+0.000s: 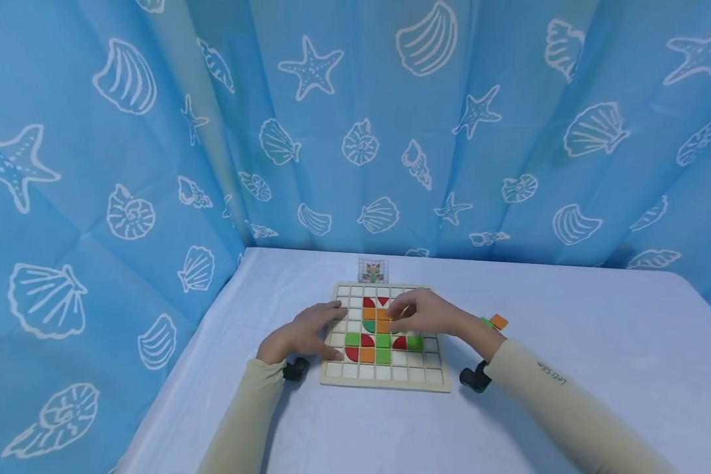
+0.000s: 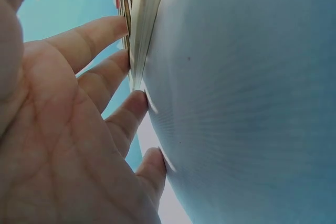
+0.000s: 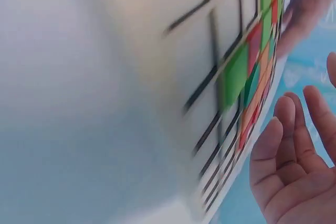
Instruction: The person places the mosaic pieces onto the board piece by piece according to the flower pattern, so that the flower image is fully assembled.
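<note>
A square wooden grid board [image 1: 385, 386] lies on the table, with white cells and red, orange and green tiles in its middle. My left hand [image 1: 308, 329] is spread along the board's left side. In the left wrist view, two fingertips [image 2: 119, 25] reach the board's edge, while the lower two are by the white cloth. Over the board's right half, my right hand [image 1: 429, 313] reaches in, thumb and index finger close to the orange tiles [image 1: 383, 327]. Its other fingers [image 3: 268, 145] are bent in the right wrist view. I cannot tell whether it pinches a tile.
A small pattern card [image 1: 373, 270] with a coloured grid lies just behind the board. Loose orange [image 1: 499, 321] and green tiles lie right of the board, partly behind the right forearm. A blue shell-print curtain [image 1: 355, 131] hangs behind the white-covered table [image 1: 598, 355].
</note>
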`<state>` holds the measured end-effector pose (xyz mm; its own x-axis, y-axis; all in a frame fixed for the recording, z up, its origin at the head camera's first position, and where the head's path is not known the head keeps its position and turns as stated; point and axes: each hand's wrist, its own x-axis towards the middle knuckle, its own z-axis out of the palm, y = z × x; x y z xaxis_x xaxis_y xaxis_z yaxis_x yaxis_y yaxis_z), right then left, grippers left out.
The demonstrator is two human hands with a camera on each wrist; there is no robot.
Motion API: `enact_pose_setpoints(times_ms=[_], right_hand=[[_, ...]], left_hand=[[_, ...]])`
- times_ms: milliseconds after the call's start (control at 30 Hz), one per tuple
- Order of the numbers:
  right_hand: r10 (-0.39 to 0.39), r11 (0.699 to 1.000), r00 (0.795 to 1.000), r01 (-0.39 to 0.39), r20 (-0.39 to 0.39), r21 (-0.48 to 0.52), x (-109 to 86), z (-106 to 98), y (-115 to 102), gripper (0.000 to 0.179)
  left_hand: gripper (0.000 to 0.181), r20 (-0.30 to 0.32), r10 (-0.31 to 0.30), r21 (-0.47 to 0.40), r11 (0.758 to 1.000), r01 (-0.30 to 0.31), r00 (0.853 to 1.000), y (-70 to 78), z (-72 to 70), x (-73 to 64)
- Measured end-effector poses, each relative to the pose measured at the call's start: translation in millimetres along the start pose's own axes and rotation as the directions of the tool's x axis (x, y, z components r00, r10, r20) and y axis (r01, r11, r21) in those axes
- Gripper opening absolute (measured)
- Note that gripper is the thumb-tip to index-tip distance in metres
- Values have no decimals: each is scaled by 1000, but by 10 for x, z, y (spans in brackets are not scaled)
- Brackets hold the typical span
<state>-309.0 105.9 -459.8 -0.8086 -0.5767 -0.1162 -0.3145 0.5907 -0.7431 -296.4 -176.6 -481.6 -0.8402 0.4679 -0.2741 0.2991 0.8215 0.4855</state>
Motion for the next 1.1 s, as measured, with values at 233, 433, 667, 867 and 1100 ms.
enact_pose_setpoints(times_ms=[233, 433, 667, 867, 1100], right_hand=[[96, 995, 991, -95, -91, 21, -270, -281, 328, 35], [178, 983, 969, -182, -174, -7, -501, -531, 567, 39], [263, 961, 938, -275, -226, -21, -785, -737, 830, 48], [272, 958, 933, -287, -236, -31, -962, -801, 1023, 47], [304, 949, 932, -314, -197, -19, -1056, -857, 1205, 47]], left_hand=[[92, -4, -16, -13, 1000, 16, 1000, -19, 34, -27], [93, -2, -3, -29, 1000, 3, 1000, -9, 34, -23], [91, 2, 14, -15, 1000, -14, 1000, 1, 23, 4], [92, 2, 10, -11, 1000, -10, 1000, -8, 26, 0], [92, -3, 19, 6, 1000, -19, 1000, -31, 14, -7]])
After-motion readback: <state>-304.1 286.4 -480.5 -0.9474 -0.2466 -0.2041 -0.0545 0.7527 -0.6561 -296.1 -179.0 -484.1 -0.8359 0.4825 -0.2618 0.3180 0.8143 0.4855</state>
